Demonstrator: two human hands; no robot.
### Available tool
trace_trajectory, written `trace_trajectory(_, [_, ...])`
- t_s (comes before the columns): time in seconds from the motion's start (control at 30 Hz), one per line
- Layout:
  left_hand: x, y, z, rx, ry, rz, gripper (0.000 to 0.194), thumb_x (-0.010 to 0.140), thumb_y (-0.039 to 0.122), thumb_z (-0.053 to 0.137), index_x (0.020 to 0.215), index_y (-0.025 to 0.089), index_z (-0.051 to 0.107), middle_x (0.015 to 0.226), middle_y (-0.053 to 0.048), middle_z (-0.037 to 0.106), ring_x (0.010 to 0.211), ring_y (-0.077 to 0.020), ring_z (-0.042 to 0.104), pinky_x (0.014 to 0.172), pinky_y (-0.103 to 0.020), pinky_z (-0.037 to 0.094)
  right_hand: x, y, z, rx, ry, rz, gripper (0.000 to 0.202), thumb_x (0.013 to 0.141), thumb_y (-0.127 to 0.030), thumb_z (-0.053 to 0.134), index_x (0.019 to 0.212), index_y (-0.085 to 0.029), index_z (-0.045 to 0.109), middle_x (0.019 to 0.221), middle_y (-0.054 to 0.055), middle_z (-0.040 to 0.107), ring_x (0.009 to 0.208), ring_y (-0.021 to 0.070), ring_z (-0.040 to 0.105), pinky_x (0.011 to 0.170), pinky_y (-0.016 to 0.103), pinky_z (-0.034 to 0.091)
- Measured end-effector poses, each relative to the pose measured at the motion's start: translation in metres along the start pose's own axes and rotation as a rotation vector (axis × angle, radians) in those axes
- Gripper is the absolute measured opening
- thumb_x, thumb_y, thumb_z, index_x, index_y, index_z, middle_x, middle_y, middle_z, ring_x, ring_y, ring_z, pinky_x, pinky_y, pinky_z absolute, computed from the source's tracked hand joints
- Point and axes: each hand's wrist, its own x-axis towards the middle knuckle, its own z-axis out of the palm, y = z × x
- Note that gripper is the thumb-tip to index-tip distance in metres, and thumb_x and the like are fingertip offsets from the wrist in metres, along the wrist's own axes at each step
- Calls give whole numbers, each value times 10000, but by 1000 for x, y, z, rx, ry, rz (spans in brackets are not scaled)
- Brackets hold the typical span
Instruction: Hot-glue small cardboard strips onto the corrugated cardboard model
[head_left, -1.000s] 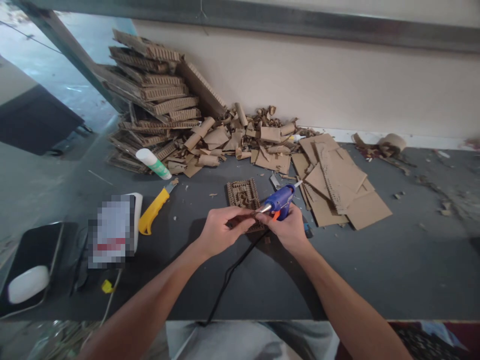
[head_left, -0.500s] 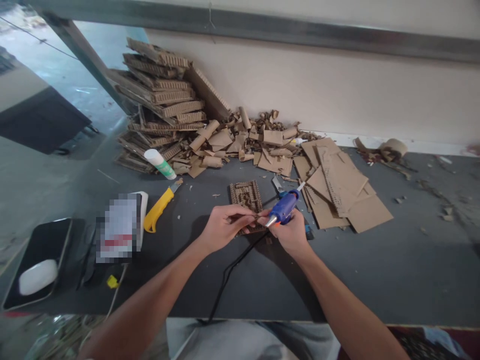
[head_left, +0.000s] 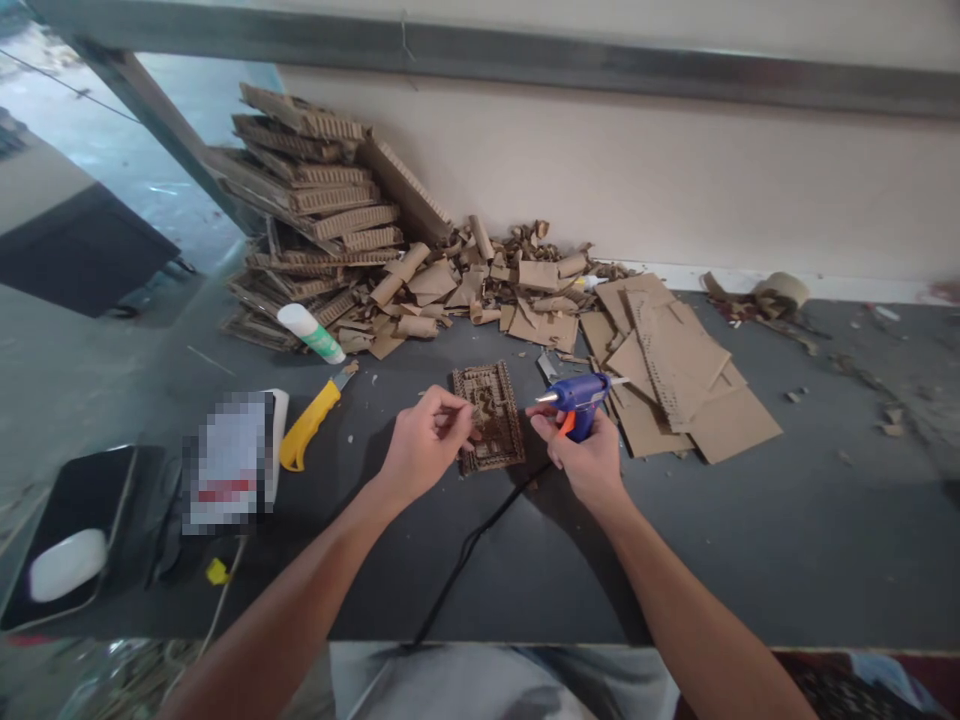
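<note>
My right hand (head_left: 589,462) grips a blue hot glue gun (head_left: 579,392) with an orange trigger. Its nozzle points left, and a white glue stick pokes out of the back. My left hand (head_left: 429,440) is closed in a pinch at the left side of a small rectangular cardboard panel (head_left: 511,425) with corrugated strips built up on it. What the left fingertips hold, if anything, is too small to make out. The panel lies flat on the dark table between my hands. A black cord (head_left: 469,543) runs from the glue gun down to the table's front edge.
Cardboard pieces (head_left: 300,190) are stacked at the back left, beside a heap of scraps (head_left: 480,275). Flat cardboard sheets (head_left: 679,375) lie right. Leftward are a glue tube (head_left: 311,333), a yellow utility knife (head_left: 311,425), a blurred white object (head_left: 229,460) and a phone (head_left: 71,530).
My hands have moved apart, uncovering the panel. The left hand shifted left; the glue gun rose slightly, and its nozzle turned from down-left to nearly level. The view shifted slightly.
</note>
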Motion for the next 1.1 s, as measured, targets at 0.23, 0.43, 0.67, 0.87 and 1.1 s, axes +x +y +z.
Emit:
trace_trajectory(0.23, [6,-5,-3,67,-16,-42,182,981,376,543,955,196,552,727,-5,642,626,-143,695,561,-255,638,-2,-7,-3,-3,51,19,360,716,-497,804,810,-197,627,762,56,721,535,133,562,524,287,483])
trace_trajectory(0.43, [7,-15,-2,62,9,-36,228,959,377,586,1024,167,647,849,-57,681,651,-151,717,574,-256,634,-4,-20,-11,-307,15,-102,410,660,-496,842,818,-229,575,641,-13,631,511,136,525,503,272,447])
trace_trajectory(0.67, [11,-23,-5,32,24,-90,204,912,366,653,985,178,680,870,-56,728,640,-144,714,600,-251,607,0,-20,-25,-967,146,-542,220,838,-368,646,719,-220,534,610,7,616,536,153,575,542,268,393])
trace_trajectory(0.87, [10,-20,-6,15,52,-114,204,934,384,622,975,192,678,753,-26,723,660,-146,704,571,-227,577,-4,-16,-27,-1228,147,-734,164,856,-271,564,933,-160,658,731,50,699,567,176,613,511,286,352])
trace_trajectory(1.1, [8,-15,-3,60,50,-93,171,916,324,630,979,178,693,801,-52,734,674,-155,711,602,-253,607,-8,-17,-25,-1355,144,-765,270,876,-261,560,1084,-142,683,806,50,718,567,139,601,507,267,345])
